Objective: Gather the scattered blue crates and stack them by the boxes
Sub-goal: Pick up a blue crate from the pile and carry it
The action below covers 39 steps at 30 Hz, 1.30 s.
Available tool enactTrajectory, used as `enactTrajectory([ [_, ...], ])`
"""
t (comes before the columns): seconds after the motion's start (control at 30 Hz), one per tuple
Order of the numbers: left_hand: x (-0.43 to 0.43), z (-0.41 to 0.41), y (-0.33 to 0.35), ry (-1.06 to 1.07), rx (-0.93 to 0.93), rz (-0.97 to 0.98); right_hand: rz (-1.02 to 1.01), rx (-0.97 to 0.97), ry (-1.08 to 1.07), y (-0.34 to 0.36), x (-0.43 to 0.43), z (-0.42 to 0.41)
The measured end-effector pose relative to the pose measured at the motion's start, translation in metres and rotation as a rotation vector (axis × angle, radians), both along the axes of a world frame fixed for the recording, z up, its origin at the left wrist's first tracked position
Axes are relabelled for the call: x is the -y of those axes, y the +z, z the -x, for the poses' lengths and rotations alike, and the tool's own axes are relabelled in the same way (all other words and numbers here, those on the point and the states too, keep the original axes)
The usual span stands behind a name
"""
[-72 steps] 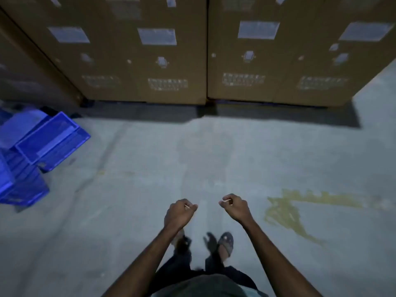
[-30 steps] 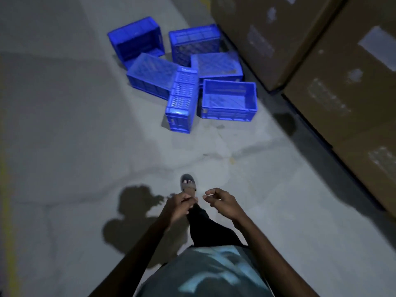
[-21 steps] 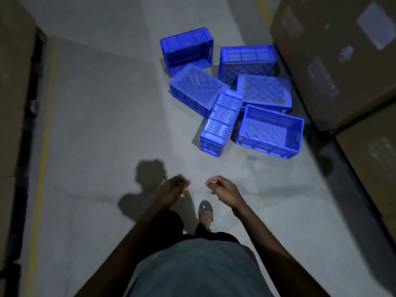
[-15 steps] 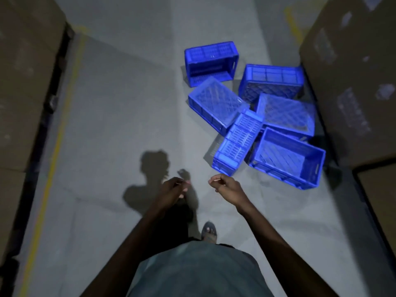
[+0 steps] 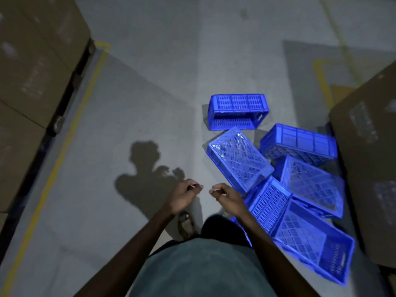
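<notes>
On the grey concrete floor (image 5: 139,93), just to the right of the person's feet, six blue perforated plastic crates (image 5: 240,159) lie in a loose heap, close beside the tall brown cardboard boxes (image 5: 368,168) at the right. Some lie bottom-up, some rest on a side wall, and only the nearest open crate (image 5: 310,239) stands upright. The left hand (image 5: 184,198) and the right hand (image 5: 229,199) hang in front of the body with the fingers curled into loose fists, and they hold no crate. A pale sliver shows at each thumb, and I cannot tell if it is a nail or some small thing. I judge that the step in hand is the first pick. It is better to begin with the upright crate as the base, because it needs no turning, and to take it with both hands at the short walls. Each other crate should be turned mouth-up before it goes on top, otherwise the stack may lean. The crate on its side (image 5: 267,202) touches its neighbours, so lifting it may shift them.
</notes>
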<state>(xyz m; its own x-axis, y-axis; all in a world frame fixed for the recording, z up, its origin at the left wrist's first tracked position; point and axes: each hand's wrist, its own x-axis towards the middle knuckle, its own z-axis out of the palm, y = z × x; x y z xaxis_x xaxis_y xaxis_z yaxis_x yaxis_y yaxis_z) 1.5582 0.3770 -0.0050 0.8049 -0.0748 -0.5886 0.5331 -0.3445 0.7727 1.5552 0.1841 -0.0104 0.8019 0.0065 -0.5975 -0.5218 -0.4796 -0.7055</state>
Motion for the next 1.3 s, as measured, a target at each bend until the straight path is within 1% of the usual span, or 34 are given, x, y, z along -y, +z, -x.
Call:
enactTrajectory([
  [0.07, -0.01, -0.055, 0.006, -0.016, 0.024, 0.002, -0.01, 0.022, -0.01, 0.005, -0.017, -0.054],
  [0.2, -0.029, -0.161, 0.018, -0.054, 0.032, 0.017, -0.029, 0.006, 0.013, 0.011, -0.046, -0.161],
  [0.3, -0.047, -0.245, 0.005, -0.091, 0.022, -0.017, -0.036, -0.001, 0.013, 0.0, -0.065, -0.24],
  [0.43, -0.081, -0.374, -0.015, -0.102, 0.003, -0.089, -0.059, -0.029, -0.037, -0.024, -0.087, -0.362],
  [0.53, -0.104, -0.461, -0.005, -0.097, -0.039, -0.111, -0.01, -0.064, 0.021, -0.028, -0.102, -0.456],
  [0.67, -0.121, -0.582, 0.014, -0.125, -0.015, -0.12, 0.028, -0.047, 0.025, -0.021, -0.12, -0.579],
  [0.73, -0.128, -0.638, 0.016, -0.133, -0.007, -0.127, 0.046, -0.04, 0.051, -0.014, -0.125, -0.63],
  [0.83, -0.138, -0.719, 0.015, -0.134, -0.027, -0.12, 0.05, -0.031, 0.035, -0.008, -0.131, -0.703],
  [0.93, -0.148, -0.804, 0.003, -0.19, -0.018, -0.124, 0.039, -0.043, -0.024, -0.014, -0.132, -0.769],
  [1.0, -0.15, -0.863, -0.008, -0.267, -0.01, -0.153, 0.025, -0.07, -0.099, -0.022, -0.131, -0.811],
  [1.07, -0.147, -0.924, -0.016, -0.33, -0.031, -0.161, 0.017, -0.09, -0.2, -0.028, -0.129, -0.856],
  [1.17, -0.138, -1.011, -0.023, -0.439, -0.062, -0.122, 0.011, -0.123, -0.35, -0.03, -0.125, -0.926],
  [1.3, -0.114, -1.121, -0.013, -0.565, -0.087, -0.127, 0.016, -0.125, -0.607, -0.014, -0.113, -1.004],
])
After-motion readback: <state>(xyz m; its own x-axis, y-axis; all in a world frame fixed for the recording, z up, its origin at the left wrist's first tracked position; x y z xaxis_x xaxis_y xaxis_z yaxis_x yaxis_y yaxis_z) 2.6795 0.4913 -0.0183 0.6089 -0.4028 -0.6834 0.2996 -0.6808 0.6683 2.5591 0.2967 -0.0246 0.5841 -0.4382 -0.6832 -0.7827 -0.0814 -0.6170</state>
